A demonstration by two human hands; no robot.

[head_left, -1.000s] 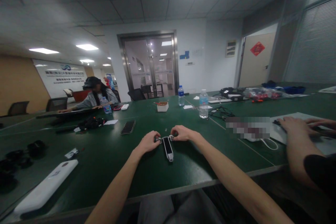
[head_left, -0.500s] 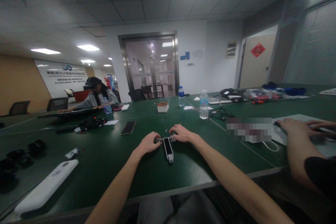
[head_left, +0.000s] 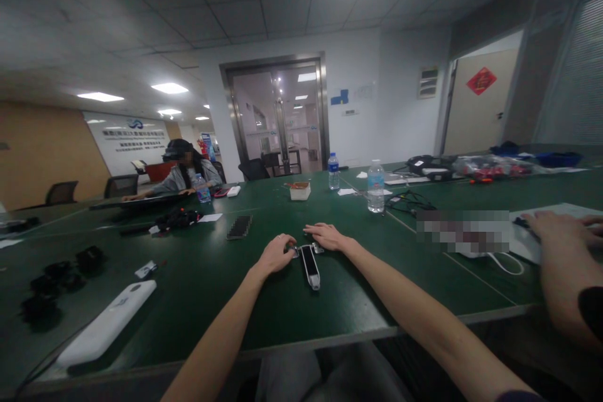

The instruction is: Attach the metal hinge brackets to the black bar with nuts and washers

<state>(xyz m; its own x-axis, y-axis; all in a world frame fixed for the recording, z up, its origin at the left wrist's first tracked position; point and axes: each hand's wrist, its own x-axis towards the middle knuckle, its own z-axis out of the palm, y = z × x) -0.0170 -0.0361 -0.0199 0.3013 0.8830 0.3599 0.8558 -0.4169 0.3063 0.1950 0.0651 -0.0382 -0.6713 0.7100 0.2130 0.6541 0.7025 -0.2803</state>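
A small black device with a white frame and metal ends (head_left: pixel 311 266) lies on the green table (head_left: pixel 282 314) in front of me. My left hand (head_left: pixel 277 253) rests at its far left end, fingers curled around a small metal part there. My right hand (head_left: pixel 326 235) lies flat on the table just behind the device's far right end, fingers stretched out to the left and holding nothing.
A white oblong case (head_left: pixel 106 325) lies near the front left edge. A phone (head_left: pixel 240 227), a small box (head_left: pixel 300 191) and two water bottles (head_left: pixel 375 186) stand farther back. Another person's hands (head_left: pixel 556 226) work at the right; a seated person (head_left: pixel 186 169) is at the far left.
The view has shifted slightly right. My right hand has opened and flattened behind the device instead of pinching its end. My left hand stays at the left end.
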